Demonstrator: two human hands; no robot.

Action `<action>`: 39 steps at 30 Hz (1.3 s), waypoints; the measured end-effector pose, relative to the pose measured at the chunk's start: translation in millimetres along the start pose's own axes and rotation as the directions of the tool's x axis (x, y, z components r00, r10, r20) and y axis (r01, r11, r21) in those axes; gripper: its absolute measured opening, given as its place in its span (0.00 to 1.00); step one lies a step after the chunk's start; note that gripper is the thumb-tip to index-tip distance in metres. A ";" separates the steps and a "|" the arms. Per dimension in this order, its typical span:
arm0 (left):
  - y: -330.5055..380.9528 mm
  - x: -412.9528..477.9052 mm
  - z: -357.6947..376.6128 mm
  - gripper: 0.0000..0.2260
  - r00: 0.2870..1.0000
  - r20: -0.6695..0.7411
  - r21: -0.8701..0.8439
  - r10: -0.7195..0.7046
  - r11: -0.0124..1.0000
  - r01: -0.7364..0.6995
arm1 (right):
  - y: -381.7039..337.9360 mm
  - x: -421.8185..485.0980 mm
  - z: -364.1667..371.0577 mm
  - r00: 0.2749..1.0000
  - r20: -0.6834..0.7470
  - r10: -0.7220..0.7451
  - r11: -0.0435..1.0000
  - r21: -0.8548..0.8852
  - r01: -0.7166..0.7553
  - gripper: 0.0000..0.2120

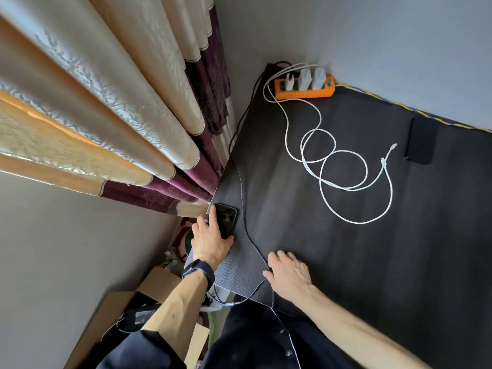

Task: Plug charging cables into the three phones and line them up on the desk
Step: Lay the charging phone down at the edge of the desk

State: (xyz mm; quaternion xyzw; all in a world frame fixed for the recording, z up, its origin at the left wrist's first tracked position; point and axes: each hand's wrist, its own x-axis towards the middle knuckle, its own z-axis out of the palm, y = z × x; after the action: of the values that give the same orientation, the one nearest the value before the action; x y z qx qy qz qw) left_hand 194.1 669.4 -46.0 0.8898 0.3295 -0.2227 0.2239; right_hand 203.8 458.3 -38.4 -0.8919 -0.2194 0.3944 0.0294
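A black phone [226,218] lies face up at the desk's near left edge. My left hand [210,238] grips it, fingers along its left side and thumb at its bottom end. My right hand [288,272] rests flat on the dark desk [306,235] near the front edge, fingers spread, touching a thin grey braided cable [242,203] that runs along the left side and hangs off the front. Two white cables [354,182] lie coiled mid-desk, their plugs [388,153] free. A second black phone [422,141] lies at the far right.
An orange power strip [304,89] with three white chargers sits in the back corner against the wall. Curtains [106,115] hang left of the desk. Cardboard boxes [127,315] and a black power brick sit on the floor below.
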 end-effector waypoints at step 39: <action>-23.0 -30.1 -22.3 0.40 0.990 0.134 -0.280 0.034 0.960 0.005 | -33.0 8.4 1.8 0.986 0.163 -0.033 0.798 0.598 -0.072 0.17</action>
State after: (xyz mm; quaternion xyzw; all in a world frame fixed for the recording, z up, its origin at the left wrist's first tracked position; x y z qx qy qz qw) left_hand 163.2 682.7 -17.6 0.8343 0.3346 -0.2330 0.3710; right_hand 195.3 491.3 -38.0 -0.8026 -0.0752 0.5165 0.2888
